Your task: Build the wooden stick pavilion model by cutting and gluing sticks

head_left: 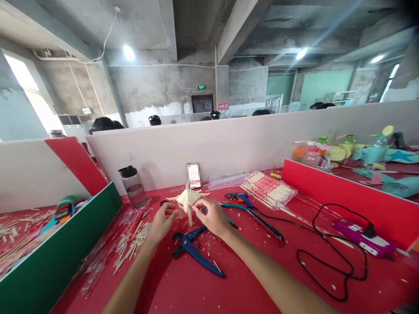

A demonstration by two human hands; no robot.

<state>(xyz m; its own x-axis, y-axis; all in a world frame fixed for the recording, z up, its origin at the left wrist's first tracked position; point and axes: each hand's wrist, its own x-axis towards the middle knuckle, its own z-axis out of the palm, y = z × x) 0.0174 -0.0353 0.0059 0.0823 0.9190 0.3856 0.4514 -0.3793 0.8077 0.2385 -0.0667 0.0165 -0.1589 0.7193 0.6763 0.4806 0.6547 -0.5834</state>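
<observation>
A small pavilion model [187, 201] built of pale wooden sticks stands on the red table [255, 270]. My left hand [161, 223] is at its left side, fingers pinched near one of its legs. My right hand [211, 216] is at its right side, thumb and forefinger pinched on the edge of the stick roof. Blue-handled cutters [193, 250] lie open on the table just in front of the model, between my forearms.
Cut sticks and clear wrappers [131, 244] litter the left. A dark bottle [133, 186], a phone [193, 175], a blue glue gun [240, 199], a pack of chopsticks [270, 188], a black cable [330, 257] and a purple power strip [365, 237] surround the work. A green divider [65, 244] stands left, a red one [343, 196] right.
</observation>
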